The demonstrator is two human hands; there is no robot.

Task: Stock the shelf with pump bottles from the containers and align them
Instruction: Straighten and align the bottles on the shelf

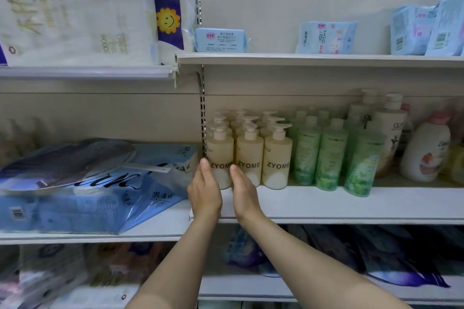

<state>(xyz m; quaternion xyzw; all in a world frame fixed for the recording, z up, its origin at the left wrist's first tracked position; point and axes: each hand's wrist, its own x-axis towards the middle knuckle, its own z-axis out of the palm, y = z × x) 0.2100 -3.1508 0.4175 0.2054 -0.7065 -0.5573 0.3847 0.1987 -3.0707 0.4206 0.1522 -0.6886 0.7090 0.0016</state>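
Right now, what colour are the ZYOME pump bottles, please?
Pale cream-yellow ZYOME pump bottles with off-white pumps, seen in the head view.

Green bottles, blue tissue packs, wipes.

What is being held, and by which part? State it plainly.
The leftmost front ZYOME pump bottle, by its lower body: the left hand and right hand flank it, one on each side. Whether the fingers curl around it cannot be told.

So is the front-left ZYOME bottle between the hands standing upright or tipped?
Upright. The front-left ZYOME bottle stands on the shelf, pump on top, level with its neighbours, left hand and right hand flanking it.
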